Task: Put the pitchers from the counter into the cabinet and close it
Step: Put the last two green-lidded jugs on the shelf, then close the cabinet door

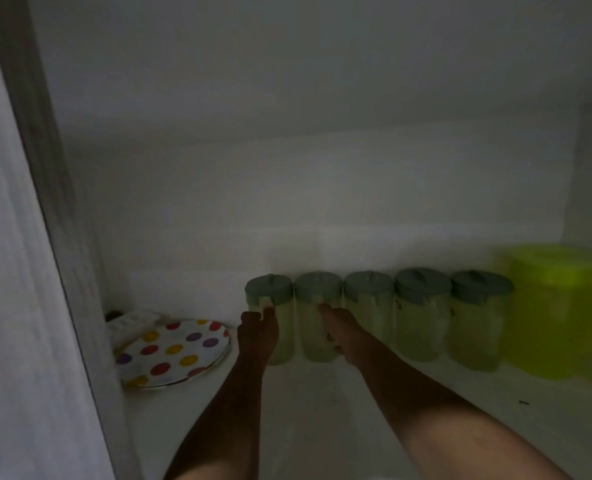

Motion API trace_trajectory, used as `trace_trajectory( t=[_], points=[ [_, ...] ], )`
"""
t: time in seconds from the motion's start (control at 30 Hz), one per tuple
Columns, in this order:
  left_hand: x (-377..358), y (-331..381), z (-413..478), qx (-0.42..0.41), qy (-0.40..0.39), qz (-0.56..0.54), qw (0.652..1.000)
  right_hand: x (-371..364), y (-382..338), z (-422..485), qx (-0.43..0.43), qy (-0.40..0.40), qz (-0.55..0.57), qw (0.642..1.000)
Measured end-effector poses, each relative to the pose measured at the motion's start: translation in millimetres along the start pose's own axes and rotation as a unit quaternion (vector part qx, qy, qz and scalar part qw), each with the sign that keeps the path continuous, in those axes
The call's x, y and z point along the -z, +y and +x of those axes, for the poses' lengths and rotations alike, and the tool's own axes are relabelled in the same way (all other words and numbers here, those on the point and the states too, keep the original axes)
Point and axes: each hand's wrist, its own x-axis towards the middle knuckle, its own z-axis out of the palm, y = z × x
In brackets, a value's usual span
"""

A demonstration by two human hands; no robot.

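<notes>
Both hands inside the cabinet (322,168): my left hand (257,332) touches the end pitcher (276,327) with fingers spread; my right hand (339,329) wraps the next pitcher (313,327).

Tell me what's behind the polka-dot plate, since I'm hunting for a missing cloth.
Behind the polka-dot plate, in the cabinet's back left corner, lies something white and crumpled, perhaps cloth, with a small dark thing by it. The plate covers its lower part, and dim light hides the rest.

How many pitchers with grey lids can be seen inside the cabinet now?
5, in one row along the back wall: the first pitcher at the left hand, the second at the right hand, then the third, fourth and fifth. More may be hidden.
</notes>
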Motion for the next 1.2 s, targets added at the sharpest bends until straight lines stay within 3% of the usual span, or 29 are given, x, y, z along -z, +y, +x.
trace_trajectory(
  t=[0.2,0.27,0.4,0.63,0.83,1.2],
  points=[
    [7,22,-51,-0.017,0.035,0.030,0.999,28,1,-41,0.028,0.029,-0.060,0.997],
    [10,32,-76,-0.032,0.020,0.053,0.998,41,4,-61,0.048,0.039,-0.058,0.996],
    [13,47,-136,-0.080,-0.051,-0.011,0.995,71,7,-124,0.074,0.038,-0.054,0.995],
    [30,55,-276,-0.148,-0.103,0.005,0.984,120,34,-249,0.185,0.082,-0.183,0.962],
    [48,52,-376,-0.168,-0.169,0.078,0.968,162,61,-355,0.176,0.081,-0.284,0.939],
    [94,88,-527,-0.276,-0.251,0.112,0.921,211,62,-529,0.195,0.186,-0.300,0.915]
  ],
)
